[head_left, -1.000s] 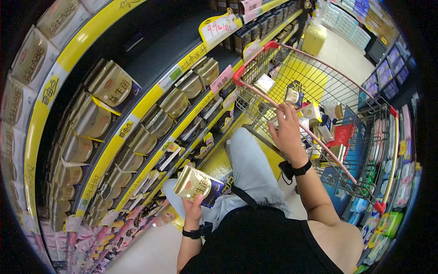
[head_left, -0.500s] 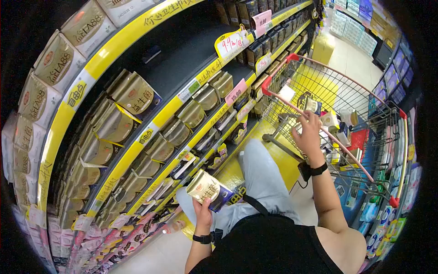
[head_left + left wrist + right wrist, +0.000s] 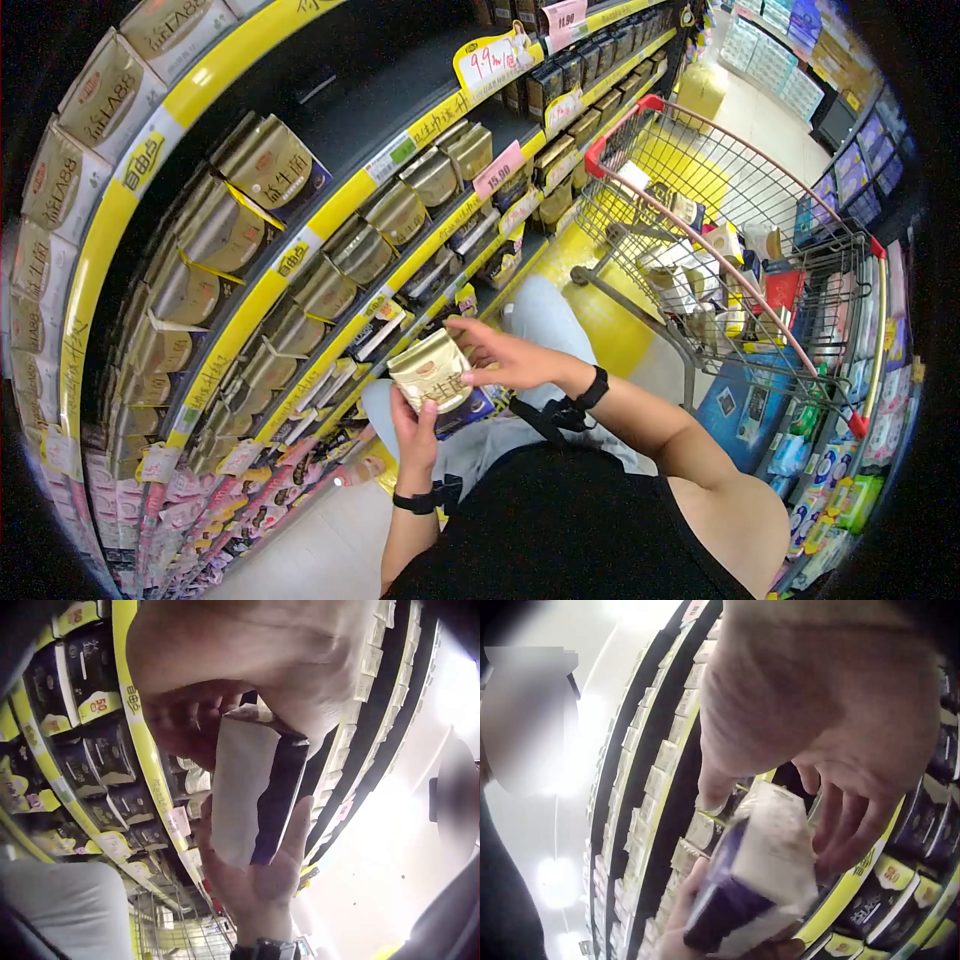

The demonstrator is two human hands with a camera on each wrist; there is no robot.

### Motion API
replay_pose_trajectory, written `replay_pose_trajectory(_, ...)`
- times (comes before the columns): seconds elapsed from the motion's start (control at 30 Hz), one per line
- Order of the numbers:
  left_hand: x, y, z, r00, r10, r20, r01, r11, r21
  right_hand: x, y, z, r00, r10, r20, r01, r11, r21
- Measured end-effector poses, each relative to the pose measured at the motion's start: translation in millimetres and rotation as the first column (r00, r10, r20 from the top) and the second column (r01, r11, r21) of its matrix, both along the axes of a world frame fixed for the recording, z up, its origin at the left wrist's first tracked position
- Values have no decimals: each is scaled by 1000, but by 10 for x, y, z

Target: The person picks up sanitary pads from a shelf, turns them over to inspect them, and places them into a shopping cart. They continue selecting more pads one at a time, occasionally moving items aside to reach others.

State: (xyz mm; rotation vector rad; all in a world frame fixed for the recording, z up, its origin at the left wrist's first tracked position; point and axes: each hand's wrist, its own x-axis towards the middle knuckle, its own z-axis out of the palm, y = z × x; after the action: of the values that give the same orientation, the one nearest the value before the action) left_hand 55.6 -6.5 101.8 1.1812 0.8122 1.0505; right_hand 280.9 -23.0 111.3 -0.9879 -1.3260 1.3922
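Observation:
In the head view a gold and dark-blue soft package (image 3: 432, 372) with Chinese characters is held over the lap. My left hand (image 3: 415, 432) grips its lower left side, with the thumb on the front. At its right edge is my right hand (image 3: 515, 360), fingers extended and spread around the upper corner. From the left wrist, the package's pale side (image 3: 244, 787) and dark-blue face show between both hands. The right wrist view has my right hand (image 3: 825, 742) over one end of the package (image 3: 769, 855), thumb and fingers on opposite sides.
Shelves with yellow edges (image 3: 300, 245) hold rows of similar gold packages (image 3: 275, 165) on the left. A wire shopping cart (image 3: 596, 158) with several packages in it stands ahead to the right. Another stocked shelf (image 3: 860, 500) lines the right side. A bottle (image 3: 360, 470) lies on the floor.
My right hand has left the cart's rail and come across to the package. The left hand still holds the package over the lap, and its gold front now tilts more upward.

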Motion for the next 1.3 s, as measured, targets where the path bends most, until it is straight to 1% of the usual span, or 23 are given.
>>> replay_pose_trajectory(0.03,-71,13,5,999,-28,-21,29,999,29,-35,-1,58,998,42,-39,-42,999,4)
replay_pose_trajectory(0.1,-156,-23,-19,999,-12,-32,12,1000,3,-101,76,209,984,142,-109,-139,990,29)
replay_pose_trajectory(0.17,-192,-38,-7,999,13,-49,-12,999,37,-119,150,219,983,184,-2,-183,979,85)
replay_pose_trajectory(0.2,-205,-42,-49,994,26,-107,-12,992,129,-83,187,228,979,199,53,-204,972,117)
replay_pose_trajectory(0.23,-304,-36,-148,987,4,-158,11,996,91,9,230,278,963,161,215,-191,974,126)
replay_pose_trajectory(0.27,-377,-10,-230,978,-20,-206,32,998,52,110,294,354,980,98,172,-131,972,194)
replay_pose_trajectory(0.3,-342,-27,-133,987,-36,-155,42,999,30,252,434,266,998,16,62,-30,972,235)
replay_pose_trajectory(0.33,-346,-18,-99,987,-27,-157,30,999,17,391,570,421,993,-108,-51,119,931,344)
replay_pose_trajectory(0.37,-357,-16,-79,987,-19,-158,19,1000,3,593,747,502,972,-201,-119,231,902,364)
replay_pose_trajectory(0.4,-369,-11,-76,987,-10,-158,8,1000,-11,701,777,931,945,-261,-200,319,874,367)
replay_pose_trajectory(0.43,-387,-2,-102,986,8,-164,-7,1000,10,864,909,1136,933,-321,-164,361,829,427)
replay_pose_trajectory(0.47,-410,1,-129,987,4,-163,-5,1000,-5,997,1026,1354,937,-329,-117,342,800,492)
replay_pose_trajectory(0.53,-441,9,-171,987,-11,-161,6,999,-35,1196,1271,1726,905,-418,80,281,729,624)
replay_pose_trajectory(0.6,-429,8,-204,987,-13,-159,6,999,-39,1389,1619,1896,833,-521,184,198,592,781)
replay_pose_trajectory(0.67,-411,21,-293,986,-19,-166,17,1000,-16,1418,1768,2124,812,-530,243,182,627,758)
replay_pose_trajectory(0.73,-372,18,-316,984,-44,-170,40,999,-27,1451,1932,2264,670,-634,387,5,526,851)
replay_pose_trajectory(0.83,-347,-30,-422,982,-78,-173,67,995,-67,1431,2212,2230,669,-604,432,-29,560,828)
replay_pose_trajectory(0.93,-339,-94,-470,971,-140,-196,123,988,-97,1327,2411,2209,776,-371,511,-112,715,690)
replay_pose_trajectory(0.97,-366,-91,-565,972,-152,-180,131,984,-121,1336,2439,2248,788,-285,546,-114,805,583)
replay_pose_trajectory(1.0,-400,-82,-588,974,-161,-162,140,981,-137,1340,2520,2242,840,-202,504,-130,826,549)
replay_pose_trajectory(1.1,-479,-75,-648,981,-144,-128,122,979,-165,1327,2800,2166,935,49,351,-209,876,434)
replay_pose_trajectory(1.23,-495,-41,-677,983,-75,-170,47,986,-160,1243,2898,2161,920,136,368,-311,823,475)
replay_pose_trajectory(1.3,-478,-63,-702,982,-73,-175,44,985,-168,1189,2854,2204,905,125,407,-320,831,455)
